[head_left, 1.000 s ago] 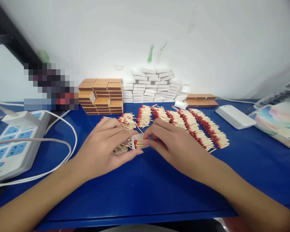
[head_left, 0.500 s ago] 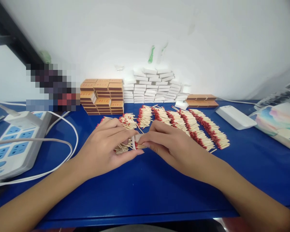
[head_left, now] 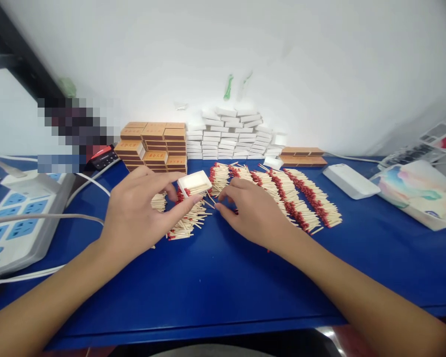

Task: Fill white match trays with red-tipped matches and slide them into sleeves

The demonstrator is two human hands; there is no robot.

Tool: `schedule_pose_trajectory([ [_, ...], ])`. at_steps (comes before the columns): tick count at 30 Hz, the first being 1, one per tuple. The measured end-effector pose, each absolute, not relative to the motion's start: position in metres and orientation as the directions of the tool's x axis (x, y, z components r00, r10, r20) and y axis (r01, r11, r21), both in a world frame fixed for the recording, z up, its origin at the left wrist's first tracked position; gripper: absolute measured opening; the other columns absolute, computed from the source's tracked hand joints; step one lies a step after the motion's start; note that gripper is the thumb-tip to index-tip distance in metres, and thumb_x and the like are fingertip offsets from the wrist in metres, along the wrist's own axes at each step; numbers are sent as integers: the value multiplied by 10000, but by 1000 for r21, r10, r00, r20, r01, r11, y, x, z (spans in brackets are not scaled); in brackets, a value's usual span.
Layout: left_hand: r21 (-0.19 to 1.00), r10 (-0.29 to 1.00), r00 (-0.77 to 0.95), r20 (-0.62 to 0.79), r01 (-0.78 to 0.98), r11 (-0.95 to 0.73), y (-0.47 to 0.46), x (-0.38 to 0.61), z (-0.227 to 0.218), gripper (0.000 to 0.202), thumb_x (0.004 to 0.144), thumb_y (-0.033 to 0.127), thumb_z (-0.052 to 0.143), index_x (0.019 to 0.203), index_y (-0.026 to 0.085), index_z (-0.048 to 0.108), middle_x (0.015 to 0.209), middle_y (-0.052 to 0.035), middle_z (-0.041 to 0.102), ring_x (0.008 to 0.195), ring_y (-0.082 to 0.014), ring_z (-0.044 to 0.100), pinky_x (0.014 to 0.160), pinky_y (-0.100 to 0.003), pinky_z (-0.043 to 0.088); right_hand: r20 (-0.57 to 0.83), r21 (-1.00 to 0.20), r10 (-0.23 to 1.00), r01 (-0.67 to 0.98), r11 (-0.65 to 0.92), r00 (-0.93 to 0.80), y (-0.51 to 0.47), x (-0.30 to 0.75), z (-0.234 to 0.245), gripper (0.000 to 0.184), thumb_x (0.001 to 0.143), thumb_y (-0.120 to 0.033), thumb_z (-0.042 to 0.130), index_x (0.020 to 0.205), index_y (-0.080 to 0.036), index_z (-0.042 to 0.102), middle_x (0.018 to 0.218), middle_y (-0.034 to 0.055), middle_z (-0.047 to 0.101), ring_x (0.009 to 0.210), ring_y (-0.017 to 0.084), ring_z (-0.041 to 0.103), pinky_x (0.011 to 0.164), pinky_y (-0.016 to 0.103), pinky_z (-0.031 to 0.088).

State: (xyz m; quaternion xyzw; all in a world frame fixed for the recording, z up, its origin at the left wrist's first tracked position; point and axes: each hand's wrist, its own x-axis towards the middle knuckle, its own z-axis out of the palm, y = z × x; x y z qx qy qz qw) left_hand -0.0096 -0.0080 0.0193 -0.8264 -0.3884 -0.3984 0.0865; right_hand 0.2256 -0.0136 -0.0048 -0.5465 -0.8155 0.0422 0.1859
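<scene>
My left hand [head_left: 141, 213] pinches a small white matchbox tray [head_left: 194, 182] between thumb and fingers, lifted a little above the blue table [head_left: 215, 282]. Under it lies a loose heap of red-tipped matches [head_left: 188, 223]. My right hand [head_left: 252, 208] rests on the table just right of the tray, fingertips curled down onto matches at the edge of the heap; whether it grips any is hidden. Long rows of matches [head_left: 293, 193] stretch away to the right.
At the back stand stacked brown matchbox sleeves [head_left: 156, 146], a pile of white trays [head_left: 232, 134] and more flat sleeves [head_left: 305, 156]. A power strip with cables [head_left: 18, 223] lies left. A white flat device [head_left: 347, 181] and a tissue pack [head_left: 419, 193] lie right.
My left hand has lifted the white tray up and back off the heap. My right hand let go of the tray and dropped to the matches beside it.
</scene>
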Motion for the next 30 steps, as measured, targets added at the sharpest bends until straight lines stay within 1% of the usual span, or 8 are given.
schedule_pose_trajectory([
  [4,177,564,387,729,690,-702,-6,-10,18,221,934,408,747,1095,264,697,725,26,708,710,-198,592,729,-380,512,158,-200,939,921,333,-306,-11,218,-7,136,1001,-230,572,928,-177,673,1007,98,678,946,236,638,733,335,429],
  [9,167,565,394,725,695,-699,-6,-10,19,221,940,411,741,1106,267,713,710,31,697,692,-186,578,714,-366,502,98,-113,949,944,309,-299,-6,226,-4,178,1011,-178,518,903,-171,659,1004,116,683,944,245,639,699,334,411],
  [11,164,568,401,719,697,-698,-8,-9,20,234,947,421,729,1132,279,713,712,34,698,694,-191,586,718,-370,498,103,-127,948,941,314,-302,-4,231,-4,160,1003,-169,527,912,-169,658,1006,111,677,934,237,629,685,326,395],
  [13,150,563,409,718,700,-698,-8,-9,21,226,948,429,726,1118,280,713,705,35,695,692,-194,584,718,-372,496,149,-169,938,926,337,-314,-3,234,-6,129,986,-152,539,956,-166,663,1005,95,667,918,222,618,689,318,390],
  [17,130,550,414,725,702,-700,-8,-10,21,219,947,413,729,1102,261,704,718,26,701,698,-197,586,714,-373,494,262,-265,875,841,471,-407,-4,232,-9,109,983,-191,582,1034,-166,676,1014,77,649,966,215,604,781,320,426],
  [20,133,549,415,725,698,-703,-7,-11,21,222,948,406,728,1121,271,697,736,25,706,714,-203,600,723,-378,498,279,-267,860,825,497,-428,-6,226,-12,99,993,-239,615,1010,-164,677,993,79,643,985,226,594,823,334,431],
  [27,132,532,422,734,679,-722,-6,-11,21,239,951,401,725,1152,275,692,724,28,705,710,-206,603,732,-382,503,309,-276,810,768,578,-498,2,219,-19,92,994,-192,602,926,-167,657,961,65,621,956,203,574,806,315,422],
  [30,134,536,412,736,689,-713,-5,-11,20,253,940,406,735,1155,276,704,716,27,702,705,-208,611,724,-375,500,303,-256,822,789,558,-483,2,222,-15,79,979,-191,606,924,-170,659,964,67,624,952,207,577,799,319,419],
])
